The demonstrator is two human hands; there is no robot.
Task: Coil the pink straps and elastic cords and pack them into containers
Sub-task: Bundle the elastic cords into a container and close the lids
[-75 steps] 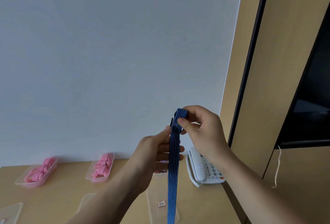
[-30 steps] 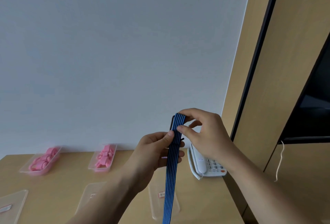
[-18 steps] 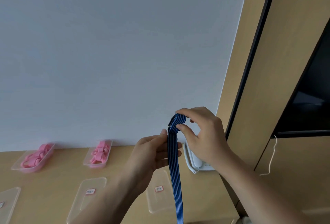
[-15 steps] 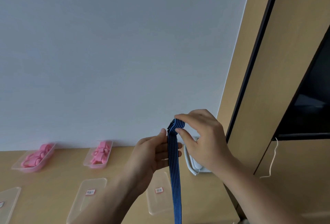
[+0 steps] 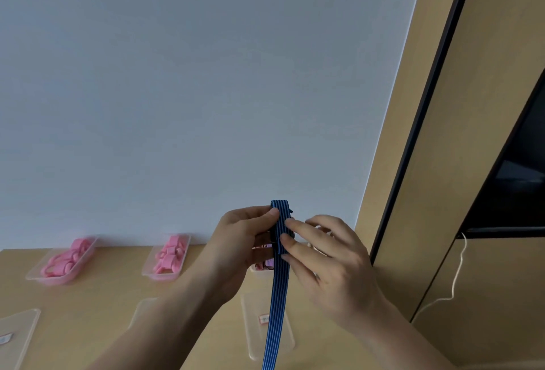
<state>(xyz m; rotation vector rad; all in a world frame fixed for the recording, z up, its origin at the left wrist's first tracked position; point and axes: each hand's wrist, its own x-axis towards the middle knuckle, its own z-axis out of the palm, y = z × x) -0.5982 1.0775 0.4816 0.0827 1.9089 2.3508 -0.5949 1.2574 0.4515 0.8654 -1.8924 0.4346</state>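
My left hand (image 5: pixel 243 238) pinches the soft, probably stretchy blue elastic cord (image 5: pixel 277 296) at its fold, right hand (image 5: pixel 330 266) seemingly flat-fingered against it.

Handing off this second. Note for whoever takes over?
Left hand pinches the folded top of the blue cord. Right hand lays straight fingers on it. The cord's tail hangs down out of frame.
Done: pink straps lie in two trays by the wall.
Left: coil the cord and pack it, likely in the clear container below it.
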